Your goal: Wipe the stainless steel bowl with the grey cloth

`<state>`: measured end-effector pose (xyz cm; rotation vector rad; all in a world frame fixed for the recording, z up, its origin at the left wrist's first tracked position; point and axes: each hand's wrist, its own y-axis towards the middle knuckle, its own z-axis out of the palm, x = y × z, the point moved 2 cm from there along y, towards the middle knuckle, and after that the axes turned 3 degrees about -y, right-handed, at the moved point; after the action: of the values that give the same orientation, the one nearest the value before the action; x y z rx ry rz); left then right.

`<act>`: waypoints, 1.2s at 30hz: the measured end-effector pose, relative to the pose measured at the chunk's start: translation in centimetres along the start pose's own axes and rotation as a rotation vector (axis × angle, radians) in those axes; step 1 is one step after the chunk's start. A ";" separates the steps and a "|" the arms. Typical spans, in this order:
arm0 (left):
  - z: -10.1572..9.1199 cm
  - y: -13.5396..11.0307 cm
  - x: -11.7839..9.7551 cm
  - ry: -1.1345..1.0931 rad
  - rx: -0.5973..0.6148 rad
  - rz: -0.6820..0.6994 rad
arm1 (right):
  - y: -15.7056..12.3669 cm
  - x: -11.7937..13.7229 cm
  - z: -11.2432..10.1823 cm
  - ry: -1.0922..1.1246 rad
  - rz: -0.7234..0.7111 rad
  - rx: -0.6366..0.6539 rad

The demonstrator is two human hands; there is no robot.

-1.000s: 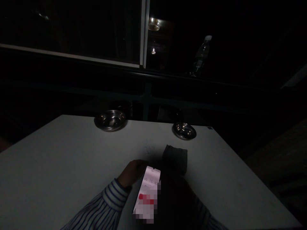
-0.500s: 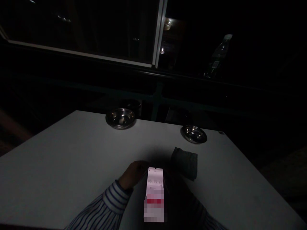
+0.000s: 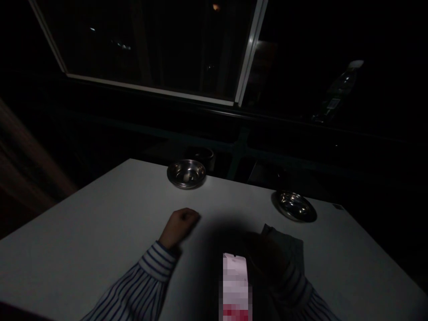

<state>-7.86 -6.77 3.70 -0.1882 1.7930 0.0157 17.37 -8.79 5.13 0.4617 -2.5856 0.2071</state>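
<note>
My left hand (image 3: 179, 226) is curled into a loose fist above the white table (image 3: 96, 223), apart from the phone, and nothing sticks out of it. A lit phone (image 3: 236, 281) is between my two forearms, its screen bright and partly blurred out; how it is held up is hidden in shadow. My right hand (image 3: 267, 254) is in deep shadow to the right of the phone, in front of a folded grey cloth (image 3: 290, 245). Its fingers are too dark to make out, and I cannot tell whether it touches the cloth.
Two shiny metal bowls stand near the far edge: the left bowl (image 3: 186, 174) has something small and pale in it, and the right bowl (image 3: 295, 207) is behind the cloth. Beyond the table are a plastic bottle (image 3: 337, 93) and a window frame (image 3: 150, 90).
My left hand has moved away from the phone to the left. My right hand has shifted right toward the cloth. The view has turned, so the bowls appear further right and lower.
</note>
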 end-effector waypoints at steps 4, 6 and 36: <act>-4.0 3.5 -1.0 -0.045 -0.293 0.009 | 4.9 1.9 -1.6 -0.099 -0.068 0.018; -5.9 5.4 -1.1 -0.035 -0.405 0.009 | 7.9 2.0 -1.8 -0.070 -0.050 -0.018; -9.4 12.8 0.3 0.445 -0.445 0.117 | 26.6 6.5 0.7 0.057 0.147 -0.123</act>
<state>-18.72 4.77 4.38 -0.4295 2.2246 0.4928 2.12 13.92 6.21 0.2183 -2.5591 0.1085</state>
